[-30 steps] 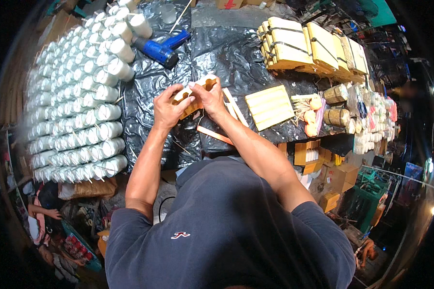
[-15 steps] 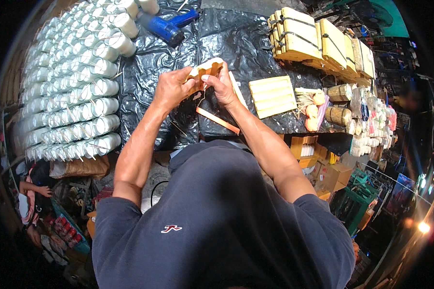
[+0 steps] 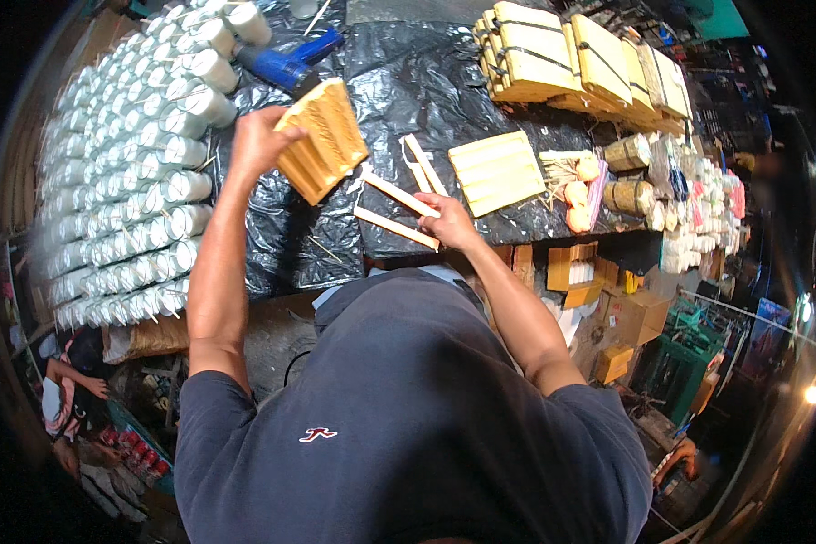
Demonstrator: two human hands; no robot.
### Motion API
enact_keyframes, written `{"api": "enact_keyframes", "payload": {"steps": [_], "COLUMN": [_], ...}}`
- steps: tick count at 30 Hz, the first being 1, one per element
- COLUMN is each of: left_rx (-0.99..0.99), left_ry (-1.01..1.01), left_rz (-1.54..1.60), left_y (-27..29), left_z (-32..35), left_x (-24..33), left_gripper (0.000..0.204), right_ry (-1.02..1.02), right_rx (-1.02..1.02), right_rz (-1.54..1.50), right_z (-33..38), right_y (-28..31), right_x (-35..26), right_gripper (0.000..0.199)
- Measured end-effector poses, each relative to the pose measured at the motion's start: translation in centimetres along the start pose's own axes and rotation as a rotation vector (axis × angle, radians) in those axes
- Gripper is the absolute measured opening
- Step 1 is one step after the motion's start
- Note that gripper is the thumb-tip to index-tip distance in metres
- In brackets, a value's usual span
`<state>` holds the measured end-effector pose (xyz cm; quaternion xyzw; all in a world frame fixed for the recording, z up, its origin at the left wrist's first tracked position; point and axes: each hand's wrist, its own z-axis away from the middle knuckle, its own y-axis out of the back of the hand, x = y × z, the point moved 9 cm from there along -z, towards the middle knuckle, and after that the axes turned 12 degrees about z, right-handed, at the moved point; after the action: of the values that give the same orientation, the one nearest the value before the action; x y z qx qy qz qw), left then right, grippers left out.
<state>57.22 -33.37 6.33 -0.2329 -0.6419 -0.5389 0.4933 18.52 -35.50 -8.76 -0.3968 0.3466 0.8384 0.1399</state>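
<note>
My left hand grips the upper left edge of a yellow grooved mould block, holding it tilted with its long parallel channels showing. A slim pale orange stick is pinched in the fingers of my right hand. Its far end, with a scrap of white string or film, reaches close to the block's lower corner. Just below lies another orange stick on the black plastic sheet. Thin pale strips rest beyond my right hand. A second grooved block lies flat to its right.
Rows of white-filled glass jars crowd the left side. A blue heat gun lies at the back. Strapped yellow blocks are stacked at the back right, above orange balls and bundled cylinders. Another person's arm shows lower left.
My hands have moved apart. The left has carried the grooved block leftward and turned its channels into view; the right has let go of the block and now holds an orange stick.
</note>
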Motion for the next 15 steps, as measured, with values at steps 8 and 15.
{"api": "enact_keyframes", "payload": {"steps": [8, 15], "left_rx": [0.121, 0.266], "left_ry": [0.0, 0.177], "left_rz": [0.07, 0.954], "left_y": [6.8, -1.8], "left_z": [-3.1, -3.9], "left_x": [4.5, -5.2], "left_gripper": [0.031, 0.024], "right_ry": [0.175, -0.162], "right_rx": [0.216, 0.006], "right_rz": [0.637, -0.763], "right_z": [0.5, -5.0], "right_y": [-1.1, 0.4], "right_x": [-3.9, -7.9], "right_gripper": [0.035, 0.053]}}
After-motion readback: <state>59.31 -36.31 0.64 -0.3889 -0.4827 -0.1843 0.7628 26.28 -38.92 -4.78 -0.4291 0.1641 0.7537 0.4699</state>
